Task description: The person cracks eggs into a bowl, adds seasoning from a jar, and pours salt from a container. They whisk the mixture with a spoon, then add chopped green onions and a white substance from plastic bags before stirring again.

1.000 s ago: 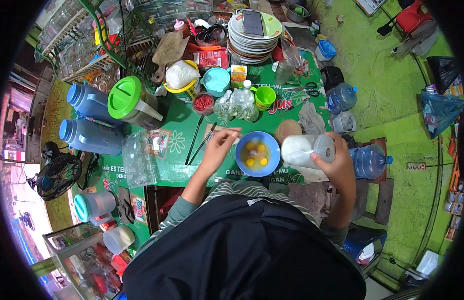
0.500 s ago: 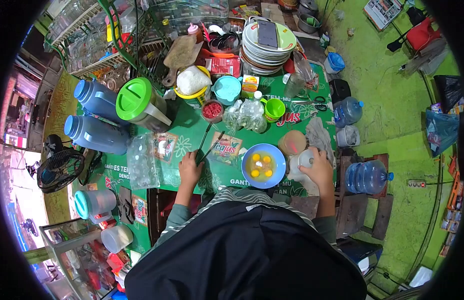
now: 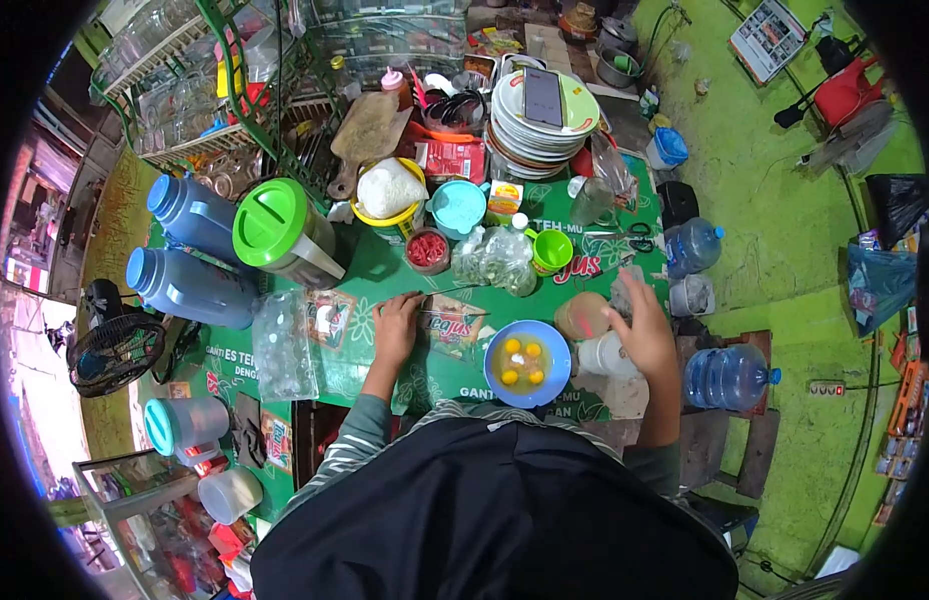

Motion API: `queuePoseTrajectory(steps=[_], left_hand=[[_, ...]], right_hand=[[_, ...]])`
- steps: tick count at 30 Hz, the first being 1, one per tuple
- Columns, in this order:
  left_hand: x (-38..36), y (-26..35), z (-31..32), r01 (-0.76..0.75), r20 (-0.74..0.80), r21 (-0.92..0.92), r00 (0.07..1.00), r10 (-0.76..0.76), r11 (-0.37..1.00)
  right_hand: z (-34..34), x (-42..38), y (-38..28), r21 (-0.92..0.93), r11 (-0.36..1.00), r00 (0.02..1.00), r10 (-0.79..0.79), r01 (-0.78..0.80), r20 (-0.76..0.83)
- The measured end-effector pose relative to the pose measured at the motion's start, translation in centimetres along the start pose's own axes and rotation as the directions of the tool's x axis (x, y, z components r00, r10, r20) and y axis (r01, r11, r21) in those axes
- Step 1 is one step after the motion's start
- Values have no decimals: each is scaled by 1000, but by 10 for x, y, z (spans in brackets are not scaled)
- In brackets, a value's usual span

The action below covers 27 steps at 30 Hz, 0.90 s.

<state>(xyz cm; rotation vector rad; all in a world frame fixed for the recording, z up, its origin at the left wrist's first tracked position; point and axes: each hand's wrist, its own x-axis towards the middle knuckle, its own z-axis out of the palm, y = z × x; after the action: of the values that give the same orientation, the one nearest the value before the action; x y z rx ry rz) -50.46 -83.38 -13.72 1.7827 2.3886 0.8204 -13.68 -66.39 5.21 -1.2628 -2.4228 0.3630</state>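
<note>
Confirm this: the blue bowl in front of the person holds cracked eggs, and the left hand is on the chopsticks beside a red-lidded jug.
Wrong on one point: the head view shows the jug has a green lid. The blue bowl does hold cracked eggs, and the left hand is on the chopsticks.

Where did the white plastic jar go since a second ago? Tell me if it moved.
Yes. The white plastic jar has come down from tilted above the table to stand right of the blue bowl, under the right hand.
</note>
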Motion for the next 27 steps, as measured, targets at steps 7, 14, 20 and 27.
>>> queuePoseTrajectory(steps=[7, 14, 20, 27], left_hand=[[-12, 21, 3, 214, -103, -246, 964, -245, 945], [-42, 88, -6, 666, 764, -544, 644, -27, 511], [-51, 92, 8, 711, 789, -496, 609, -84, 498], [-39, 116, -8, 331, 621, -271, 778, -99, 904]], right_hand=[[8, 128, -51, 97, 978, 978, -194, 186, 75], [65, 219, -70, 144, 961, 971, -241, 237, 8], [89, 269, -79, -141, 915, 919, -389, 378, -63], [100, 345, -79, -484, 793, 808, -532, 371, -252]])
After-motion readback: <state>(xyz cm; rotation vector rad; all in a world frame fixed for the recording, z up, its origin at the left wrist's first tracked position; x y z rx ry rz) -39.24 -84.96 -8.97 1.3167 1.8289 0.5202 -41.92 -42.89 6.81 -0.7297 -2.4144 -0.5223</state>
